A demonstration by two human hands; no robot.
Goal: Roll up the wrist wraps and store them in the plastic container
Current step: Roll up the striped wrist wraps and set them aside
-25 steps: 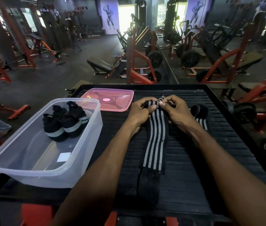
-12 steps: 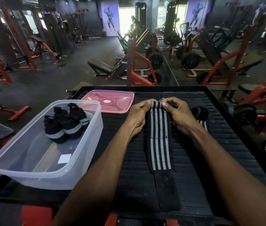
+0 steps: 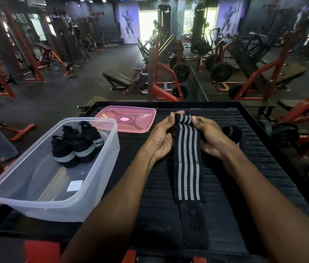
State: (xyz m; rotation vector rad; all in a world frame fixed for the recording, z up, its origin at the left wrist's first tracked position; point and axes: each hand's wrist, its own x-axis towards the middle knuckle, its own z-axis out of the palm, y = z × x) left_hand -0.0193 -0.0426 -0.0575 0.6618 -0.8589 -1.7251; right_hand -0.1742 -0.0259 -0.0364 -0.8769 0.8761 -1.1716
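Left hand (image 3: 162, 138) and right hand (image 3: 209, 136) each pinch one side of the far end of the striped wrist wrap (image 3: 187, 164), where a small roll sits between the fingertips; the rest lies flat on the black ribbed platform (image 3: 244, 186), trailing toward the person. Versus 0.5 s ago, that end was flat and is now curled over. Clear plastic container (image 3: 93, 196) sits left, holding rolled wraps (image 3: 77, 147); pink lid (image 3: 126, 118) behind it.

container (image 3: 100, 188) open-topped, lid (image 3: 125, 119) beside it
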